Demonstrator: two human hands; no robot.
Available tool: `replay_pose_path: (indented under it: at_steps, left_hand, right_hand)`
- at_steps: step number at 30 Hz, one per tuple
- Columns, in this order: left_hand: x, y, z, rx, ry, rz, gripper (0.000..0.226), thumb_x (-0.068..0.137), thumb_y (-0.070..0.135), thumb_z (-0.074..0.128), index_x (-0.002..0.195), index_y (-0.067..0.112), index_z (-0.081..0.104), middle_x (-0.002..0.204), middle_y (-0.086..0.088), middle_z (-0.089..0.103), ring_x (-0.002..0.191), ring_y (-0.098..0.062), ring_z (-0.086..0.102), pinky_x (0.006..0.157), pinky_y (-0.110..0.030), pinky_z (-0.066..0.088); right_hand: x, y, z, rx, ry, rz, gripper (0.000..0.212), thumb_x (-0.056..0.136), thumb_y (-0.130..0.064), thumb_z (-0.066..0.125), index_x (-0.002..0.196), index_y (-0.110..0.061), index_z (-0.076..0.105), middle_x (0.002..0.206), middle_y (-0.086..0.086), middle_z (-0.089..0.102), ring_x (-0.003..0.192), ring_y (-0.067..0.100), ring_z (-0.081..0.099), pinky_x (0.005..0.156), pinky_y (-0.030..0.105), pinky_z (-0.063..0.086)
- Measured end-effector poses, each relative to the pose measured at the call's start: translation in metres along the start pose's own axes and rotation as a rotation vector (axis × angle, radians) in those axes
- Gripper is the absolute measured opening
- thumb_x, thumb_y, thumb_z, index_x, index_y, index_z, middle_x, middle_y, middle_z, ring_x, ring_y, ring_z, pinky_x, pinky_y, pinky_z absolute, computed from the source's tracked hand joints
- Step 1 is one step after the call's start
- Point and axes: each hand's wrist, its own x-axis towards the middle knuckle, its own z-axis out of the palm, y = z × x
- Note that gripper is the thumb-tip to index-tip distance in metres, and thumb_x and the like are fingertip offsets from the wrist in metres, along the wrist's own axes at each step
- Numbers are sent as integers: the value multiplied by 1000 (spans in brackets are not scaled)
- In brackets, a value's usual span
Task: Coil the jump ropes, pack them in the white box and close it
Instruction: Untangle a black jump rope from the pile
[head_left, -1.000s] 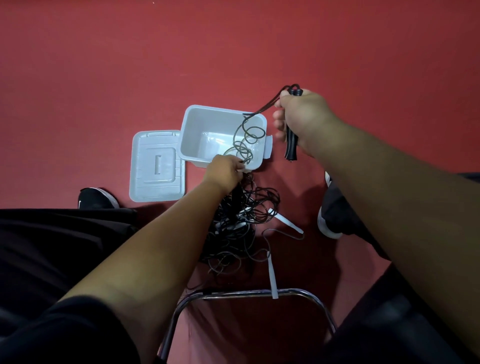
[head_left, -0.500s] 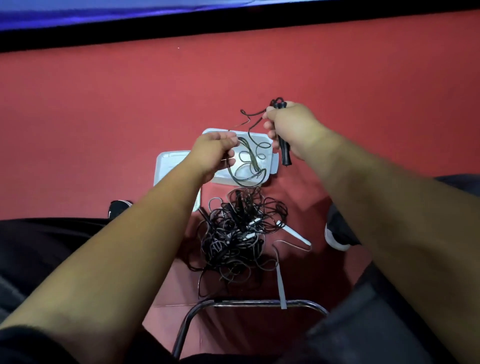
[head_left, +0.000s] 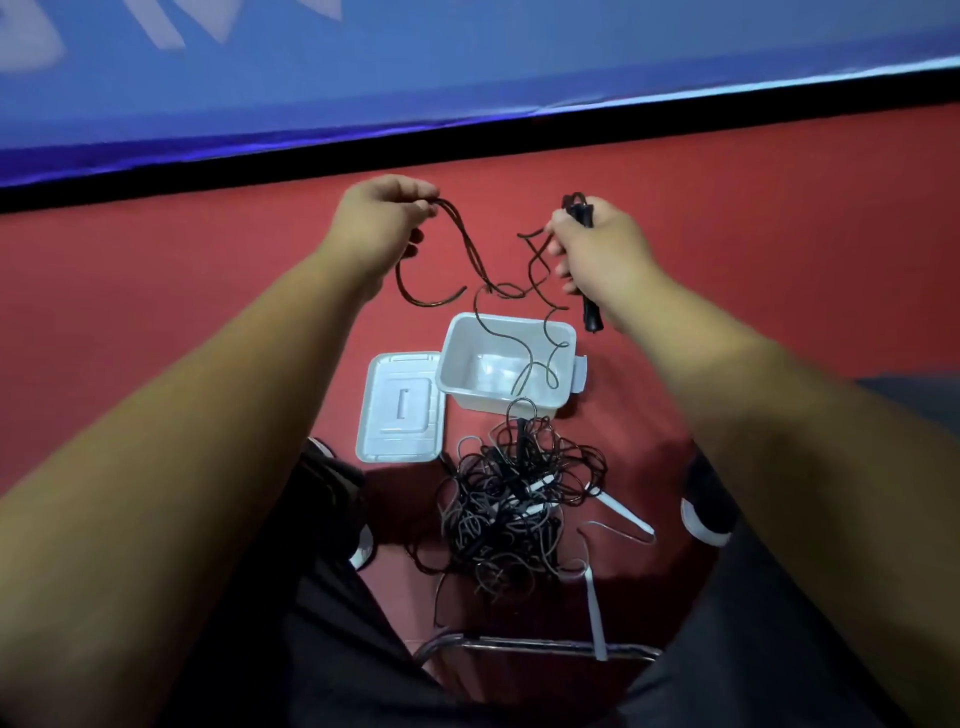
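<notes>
My right hand (head_left: 597, 254) grips the black handle (head_left: 589, 312) of a jump rope, held upright above the floor. Its thin black cord (head_left: 470, 249) runs left to my left hand (head_left: 382, 218), which pinches it at about the same height. Below the hands the cord hangs in loose loops over the open white box (head_left: 457, 353) and trails down to a tangled pile of black and white jump ropes (head_left: 514, 504) on the red floor. The box's white lid (head_left: 400, 408) lies flat against its left side.
My shoes (head_left: 706, 512) sit on either side of the pile, and my dark trouser legs fill the lower corners. A metal chair bar (head_left: 540, 644) crosses in front of me. A blue padded wall (head_left: 467, 67) with a black base strip borders the floor ahead.
Both hands have risen and drawn apart, the left one lifting off the pile and pulling a length of cord out. My head has tilted up, bringing the blue wall into view.
</notes>
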Motion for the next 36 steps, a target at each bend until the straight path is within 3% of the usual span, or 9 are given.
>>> replay_pose_path:
  at_steps: [7,11,14,16,19,22,25,30,36]
  left_hand:
    - [8,10,-31,-61,194,36,49,89,-10,54,131,12,67,112,-2,73,85,-9,63,66,-16,49]
    - [15,-9,-30,10,204,-70,60,91,-1,62,149,10,54,140,-6,63,124,-14,60,97,-19,47]
    - [15,-20,-30,347,135,-219,64,95,12,62,155,5,41,156,-15,49,138,-29,51,111,-33,40]
    - [14,-21,-27,438,91,-240,62,96,15,62,154,2,41,153,-19,49,137,-33,51,109,-36,42]
    - [11,-19,-17,255,-148,-91,75,97,5,65,163,14,30,154,-8,53,132,-22,56,106,-31,45]
    - [4,-13,2,131,-331,78,74,98,-4,62,161,21,34,151,-2,56,129,-18,60,106,-26,51]
    - [-3,-5,18,25,-411,204,71,97,-8,63,158,21,41,148,-2,58,131,-20,60,110,-34,51]
    - [-10,8,17,2,-504,306,60,97,-10,61,151,14,51,138,-9,66,124,-11,65,99,-23,51]
    - [-15,9,8,7,-487,305,27,96,-5,65,123,-1,70,113,-11,76,103,-11,70,93,-25,54]
  right_hand:
    - [-4,-31,-9,58,151,-217,18,105,-31,52,104,-19,67,89,-7,71,56,11,62,65,44,61]
    - [-5,-33,-10,79,143,-193,15,101,-36,54,93,-33,67,85,-8,74,60,16,67,75,52,64]
    - [-7,-32,-4,98,53,-159,15,107,-30,53,102,-24,66,101,-4,77,59,15,62,66,40,62]
    - [-8,-34,2,122,-32,-96,15,109,-30,52,107,-21,64,106,3,79,61,14,62,61,34,57]
    - [-10,-37,8,71,-170,-18,21,110,-38,51,108,-23,65,92,2,79,67,15,69,65,35,56]
    - [-11,-36,13,-28,-293,-26,24,111,-41,50,105,-24,67,79,-4,73,68,15,66,66,36,57]
    - [-13,-36,18,-103,-381,-51,26,111,-39,51,104,-21,68,76,-5,65,61,14,55,55,30,51]
    - [-15,-37,20,-23,-482,36,25,110,-34,55,101,-13,66,74,-1,53,54,12,36,49,26,30]
    - [-18,-40,17,-88,-559,147,20,97,-24,78,91,-13,62,71,3,57,52,10,44,41,22,33]
